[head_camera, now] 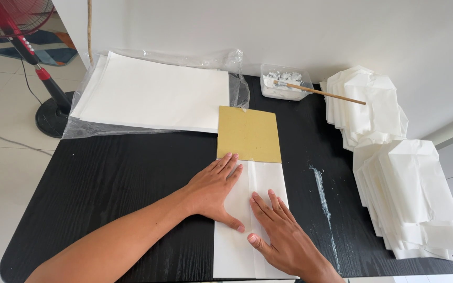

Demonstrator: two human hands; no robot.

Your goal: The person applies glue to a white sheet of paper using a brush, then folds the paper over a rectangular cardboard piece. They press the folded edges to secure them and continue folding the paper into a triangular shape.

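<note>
1. Both your hands lie flat and open, palms down, gripping nothing. Your left hand (217,189) presses the left part of the folded sheet (250,220) at lower centre of the frame; your right hand (280,230) presses just to the right of its middle fold.
2. The sheet lies on the black counter (111,173), its top edge tucked against the yellow card (248,133) just above your fingers.
3. Likely slip: if one palm pushes harder than the other, the sheet could skew off the card's edge and the crease would run crooked.
4. A wet-looking white streak (325,202) runs down the counter just right of the sheet. Sliding the paper or your right wrist that way could smear it.
5. The tub of white paste (285,82) with its brush (321,93) sits at upper centre-right; the handle pokes out toward the folded pile (365,107), so a careless reach could tip it.
6. The stacks at right (412,202) sit near the counter's edge and could slide off if bumped.
7. The bagged paper stack (153,91) at upper left is well apart.
</note>
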